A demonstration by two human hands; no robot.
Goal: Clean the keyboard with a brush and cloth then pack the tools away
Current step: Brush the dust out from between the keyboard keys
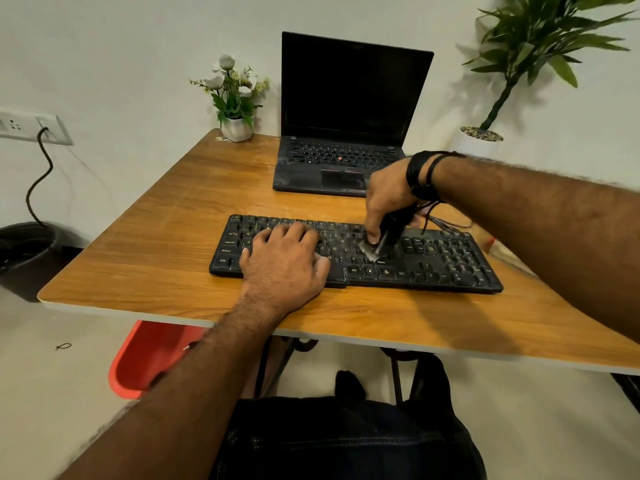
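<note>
Mid-brushing: my right hand (386, 199) grips the brush (382, 242) on the keyboard (450, 258), left hand (285, 259) flat beside it. No cloth around; wiping and packing left, I'd say.

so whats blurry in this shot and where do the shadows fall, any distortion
Head view: the brush and the right hand gripping it are motion-blurred, while the left hand resting flat on the keyboard is sharper. The tall plant casts a soft shadow on the wall to its left. The wide lens bows the table edge and stretches both forearms.
</note>
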